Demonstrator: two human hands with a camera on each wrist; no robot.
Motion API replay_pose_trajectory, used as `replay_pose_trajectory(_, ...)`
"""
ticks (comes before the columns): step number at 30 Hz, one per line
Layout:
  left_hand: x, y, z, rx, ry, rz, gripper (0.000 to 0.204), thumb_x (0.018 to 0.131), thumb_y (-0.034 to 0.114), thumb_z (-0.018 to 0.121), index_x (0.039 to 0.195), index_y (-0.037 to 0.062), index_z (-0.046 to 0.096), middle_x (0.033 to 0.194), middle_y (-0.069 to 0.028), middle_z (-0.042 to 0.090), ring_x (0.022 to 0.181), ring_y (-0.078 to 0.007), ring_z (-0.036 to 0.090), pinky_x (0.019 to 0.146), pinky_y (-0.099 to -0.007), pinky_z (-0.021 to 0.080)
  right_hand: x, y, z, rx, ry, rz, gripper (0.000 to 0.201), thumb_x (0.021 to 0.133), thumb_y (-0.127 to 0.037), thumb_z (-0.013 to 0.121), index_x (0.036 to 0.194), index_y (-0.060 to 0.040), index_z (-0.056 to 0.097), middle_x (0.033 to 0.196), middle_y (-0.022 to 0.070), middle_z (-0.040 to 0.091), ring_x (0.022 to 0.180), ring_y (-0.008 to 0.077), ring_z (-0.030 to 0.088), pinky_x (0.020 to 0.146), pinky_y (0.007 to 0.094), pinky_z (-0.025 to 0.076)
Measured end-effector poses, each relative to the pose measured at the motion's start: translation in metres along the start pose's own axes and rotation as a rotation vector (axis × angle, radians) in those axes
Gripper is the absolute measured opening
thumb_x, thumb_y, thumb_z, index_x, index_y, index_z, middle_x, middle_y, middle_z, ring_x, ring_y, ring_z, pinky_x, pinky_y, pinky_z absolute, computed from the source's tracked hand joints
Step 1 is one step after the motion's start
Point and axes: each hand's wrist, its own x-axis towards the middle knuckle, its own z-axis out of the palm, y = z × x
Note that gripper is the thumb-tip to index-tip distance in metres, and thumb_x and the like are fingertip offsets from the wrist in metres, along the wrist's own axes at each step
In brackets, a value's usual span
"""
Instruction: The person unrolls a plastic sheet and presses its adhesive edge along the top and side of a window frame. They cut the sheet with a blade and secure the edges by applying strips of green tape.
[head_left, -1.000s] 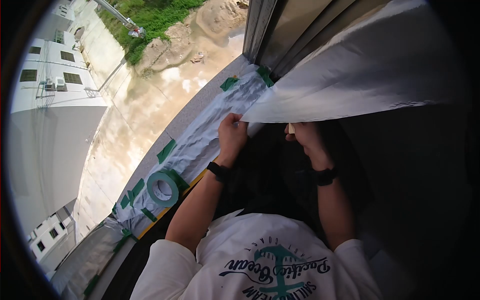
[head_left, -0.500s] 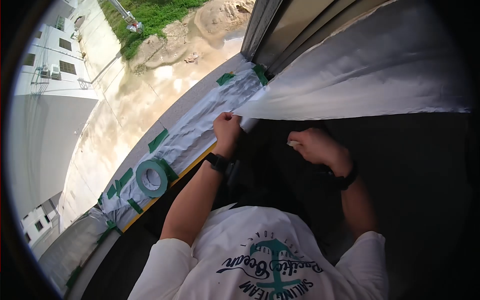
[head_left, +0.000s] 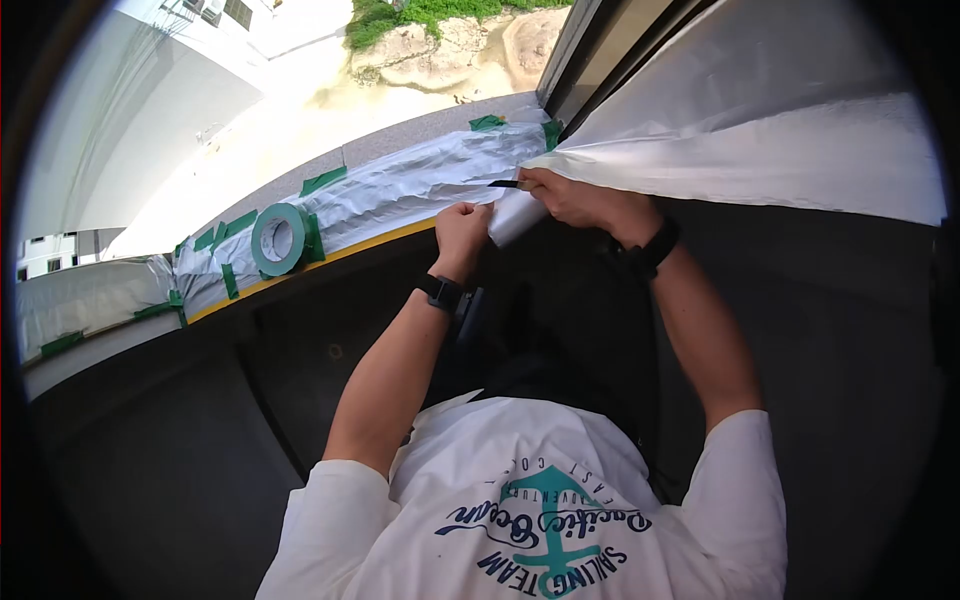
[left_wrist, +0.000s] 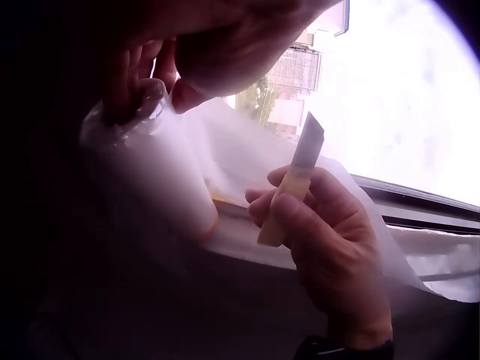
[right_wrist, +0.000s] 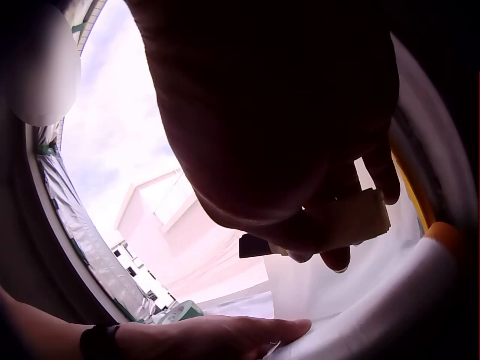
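Note:
My left hand (head_left: 462, 238) grips the near end of a white roll of plastic film (left_wrist: 154, 169), with fingertips at its open end in the left wrist view. My right hand (head_left: 590, 203) holds a utility knife (left_wrist: 289, 187) with a pale yellow handle and a short, broad grey blade. In the head view the dark blade (head_left: 503, 184) points left, just above the roll and beyond the left hand. A wide sheet of translucent film (head_left: 740, 130) spreads from near the roll up to the right.
Crinkled film (head_left: 400, 185) covers the ledge, fixed with green tape strips (head_left: 323, 180). A green tape roll (head_left: 296, 222) stands on it at the left. Yellow edging (head_left: 380, 240) runs along the ledge's near side. Beyond lies a drop to the ground outside. A window frame (head_left: 575, 50) rises at the back.
The right hand has come up and left with the knife, from beneath the sheet's edge to beside the left hand. The left hand stays at the roll. The head view has turned.

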Motion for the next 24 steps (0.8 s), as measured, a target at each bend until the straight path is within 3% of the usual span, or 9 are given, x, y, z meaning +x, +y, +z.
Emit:
replay_pose_trajectory(3,-0.002,-0.013,0.006,0.097,0.103,0.043,0.030,0.080,0.027,0.075,0.074,-0.0013,0.070,0.067,-0.0085,0.068,0.061,-0.0136,0.060,0.062,-0.0316,0.049,0.025,0.018,0.000,0.100,-0.026,-0.213,0.033,0.099,-0.023,0.054,0.127,-0.0055,0.056,0.101,0.0161,0.068,0.092,0.0313,0.064,0.082,0.0379,0.049)
replay_pose_trajectory(9,-0.018,-0.023,0.020,-0.029,0.103,0.079,0.030,0.082,0.028,0.072,0.082,-0.0023,0.073,0.070,-0.0093,0.069,0.065,-0.0132,0.062,0.065,-0.0303,0.050,0.047,0.016,-0.012,-0.031,-0.222,-0.068,0.039,0.099,-0.027,0.052,0.133,-0.0069,0.051,0.110,0.0104,0.064,0.102,0.0222,0.060,0.086,0.0317,0.047)
replay_pose_trajectory(11,-0.021,-0.023,0.021,-0.107,0.082,0.035,0.026,0.080,0.024,0.073,0.085,-0.0011,0.073,0.073,-0.0076,0.070,0.066,-0.0118,0.062,0.065,-0.0278,0.050,0.044,-0.020,-0.031,0.005,-0.366,0.420,0.040,0.100,-0.028,0.049,0.134,-0.0067,0.050,0.114,0.0088,0.061,0.105,0.0204,0.057,0.091,0.0283,0.044)
replay_pose_trajectory(12,-0.023,-0.023,0.023,-0.162,0.054,0.044,0.024,0.082,0.020,0.073,0.090,-0.0027,0.072,0.079,-0.0065,0.070,0.069,-0.0100,0.061,0.066,-0.0256,0.049,0.051,0.001,-0.025,-0.035,-0.337,0.135,0.042,0.099,-0.029,0.049,0.134,-0.0061,0.048,0.114,0.0091,0.058,0.103,0.0205,0.056,0.093,0.0280,0.043)
replay_pose_trajectory(14,-0.030,-0.023,0.022,-0.228,0.001,-0.003,0.025,0.083,0.014,0.074,0.099,-0.0046,0.071,0.089,-0.0058,0.070,0.075,-0.0087,0.060,0.069,-0.0230,0.048,0.060,0.004,-0.025,-0.051,-0.374,0.135,0.042,0.099,-0.029,0.049,0.134,-0.0060,0.048,0.115,0.0088,0.057,0.104,0.0200,0.055,0.094,0.0284,0.042)
replay_pose_trajectory(17,-0.037,-0.021,0.023,-0.335,0.005,-0.074,0.025,0.084,0.015,0.074,0.099,-0.0045,0.071,0.090,-0.0061,0.070,0.077,-0.0086,0.061,0.071,-0.0232,0.048,0.071,0.002,-0.025,-0.082,-0.446,0.126,0.042,0.097,-0.029,0.052,0.133,-0.0068,0.047,0.120,0.0081,0.054,0.107,0.0179,0.052,0.096,0.0292,0.040)
replay_pose_trajectory(19,-0.030,-0.023,0.026,-0.340,0.036,-0.017,0.024,0.085,0.016,0.073,0.098,-0.0049,0.071,0.088,-0.0052,0.070,0.074,-0.0092,0.061,0.068,-0.0249,0.048,0.069,-0.004,-0.029,-0.039,-0.414,0.146,0.040,0.096,-0.024,0.053,0.131,-0.0064,0.049,0.117,0.0073,0.055,0.108,0.0161,0.051,0.096,0.0278,0.040)
replay_pose_trajectory(22,-0.022,-0.024,0.028,-0.323,0.071,0.031,0.024,0.086,0.018,0.072,0.094,-0.0047,0.072,0.081,-0.0039,0.070,0.068,-0.0093,0.060,0.064,-0.0265,0.048,0.070,-0.010,-0.036,-0.114,-0.329,-0.004,0.031,0.091,-0.020,0.058,0.117,-0.0021,0.058,0.097,0.0114,0.063,0.089,0.0213,0.057,0.084,0.0315,0.046)
replay_pose_trajectory(24,-0.016,-0.024,0.028,-0.185,0.165,0.123,0.025,0.085,0.024,0.070,0.086,-0.0011,0.073,0.073,-0.0092,0.071,0.067,-0.0161,0.066,0.066,-0.0312,0.051,0.068,-0.009,-0.037,-0.164,-0.294,-0.157,0.026,0.089,-0.020,0.060,0.106,-0.0006,0.063,0.083,0.0155,0.064,0.074,0.0267,0.059,0.074,0.0370,0.048)
